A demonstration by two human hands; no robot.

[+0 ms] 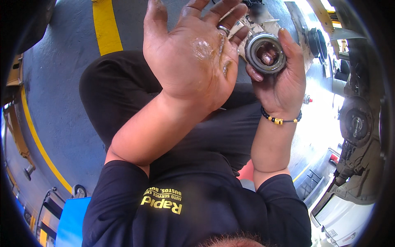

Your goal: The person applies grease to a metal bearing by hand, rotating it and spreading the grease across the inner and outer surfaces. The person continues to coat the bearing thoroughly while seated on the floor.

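My left hand (193,61) is raised palm up, its fingers stretched and spread. Shiny brownish grease coats the palm, and a ring sits on one finger. Just to its right, my right hand (284,88) grips a round metal bearing (251,58) by its outer edge, thumb on the right side and fingers around the back and left. The bearing's open bore faces up, and greasy fingertips show through it. The left hand's little-finger side is close to the bearing; whether they touch I cannot tell. A beaded bracelet (279,121) circles my right wrist.
Stained cardboard (242,29) lies on the floor beyond my hands. A black round part (317,43) stands at the far right. Nearer on the right are a red-tipped can (307,99) and a vehicle's wheel hub (356,124). A blue object (74,222) is at lower left.
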